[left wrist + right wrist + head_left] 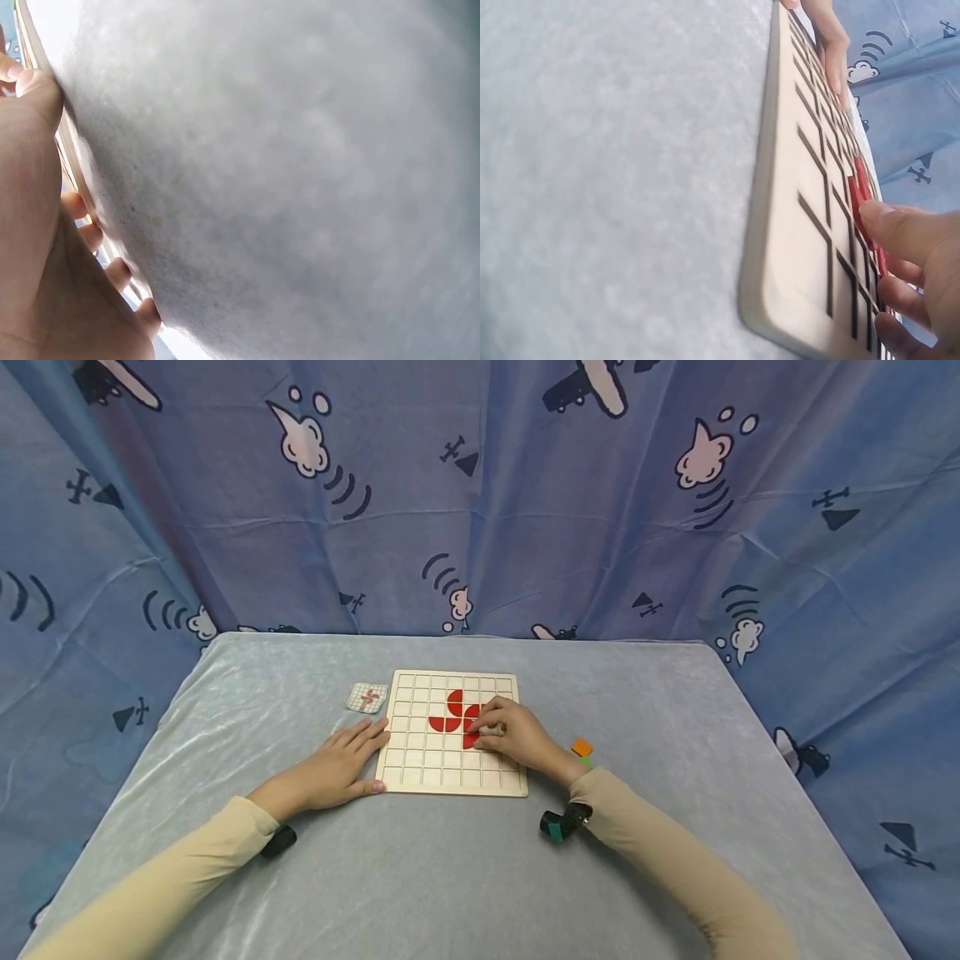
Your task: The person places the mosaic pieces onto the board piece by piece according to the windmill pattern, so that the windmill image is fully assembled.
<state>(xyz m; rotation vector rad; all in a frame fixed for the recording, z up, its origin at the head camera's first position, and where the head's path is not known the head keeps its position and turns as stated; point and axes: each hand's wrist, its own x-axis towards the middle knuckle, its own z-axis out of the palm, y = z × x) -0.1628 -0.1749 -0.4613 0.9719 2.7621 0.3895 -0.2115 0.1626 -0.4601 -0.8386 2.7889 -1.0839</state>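
A square wooden grid board lies flat on the cloth-covered table. Several red quarter-circle tiles form a pinwheel-like group right of its middle. My right hand is over the group's right side, with thumb and fingers pinching a red quarter-circle tile at the board. In the right wrist view the thumb lies against red tiles; the index fingertip is mostly hidden. My left hand rests flat at the board's left edge, fingers extended and spread, fingertips and thumb touching that edge.
A small card printed with a grid and a red pinwheel figure lies beyond the left hand, beside the board. An orange tile and a partly covered green tile lie by the right wrist. A patterned blue curtain hangs behind the table.
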